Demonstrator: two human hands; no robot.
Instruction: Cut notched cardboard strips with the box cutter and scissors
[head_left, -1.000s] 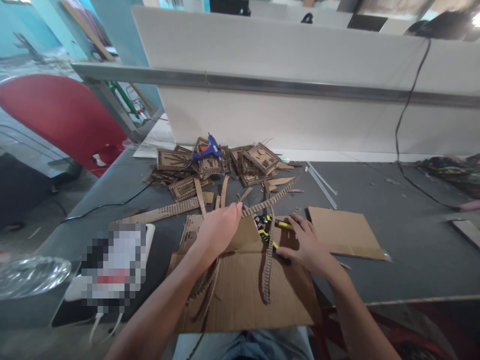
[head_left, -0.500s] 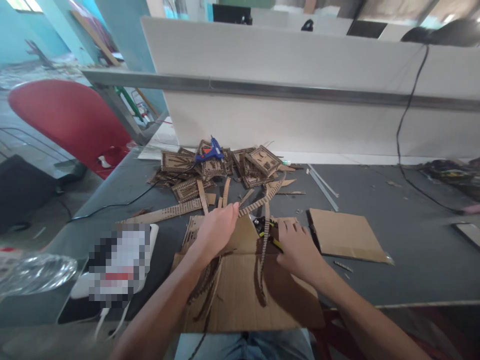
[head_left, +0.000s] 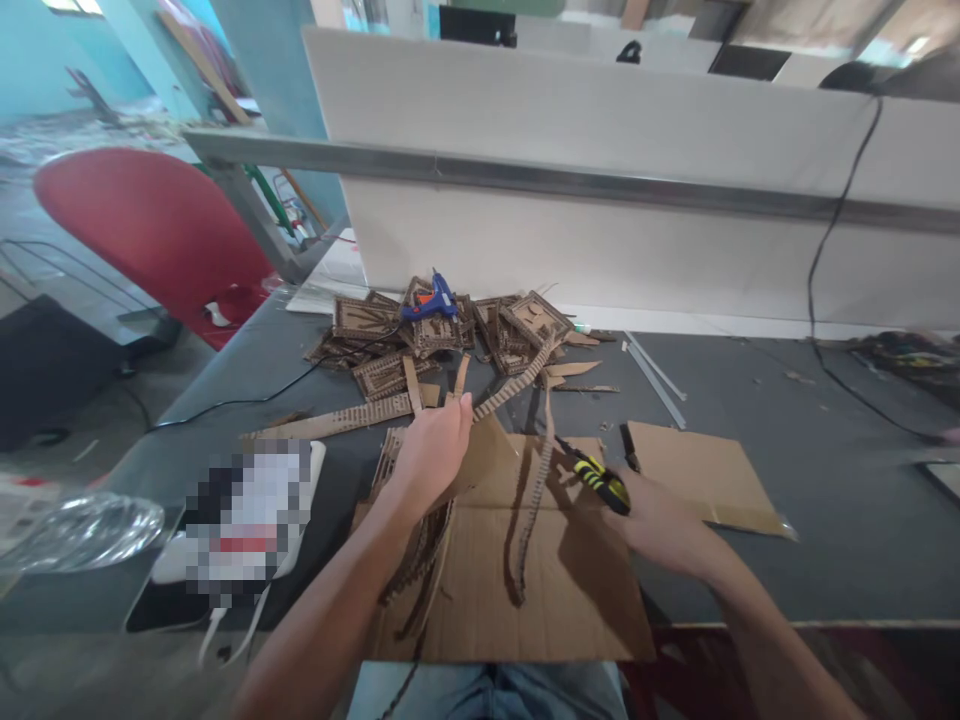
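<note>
My left hand is closed in a pinch on a corrugated cardboard strip that runs out to the upper right. In my right hand is a pliers-like tool with black and yellow handles, its dark tip pointing up and left. That tip is close to a second, hanging cardboard strip; whether they touch I cannot tell. Beneath both hands lies a large cardboard sheet, reaching over my lap. More thin strips lie under my left wrist.
Behind the hands, a blue glue gun rests on stacked cardboard frames. A flat cardboard piece lies at right, near glue sticks. Phone-like devices with white cables sit at left. A white partition borders the table.
My right hand has drawn the black-and-yellow tool right and slightly down, away from my left hand. My left hand still grips the strip, and the hanging strip has shifted slightly.
</note>
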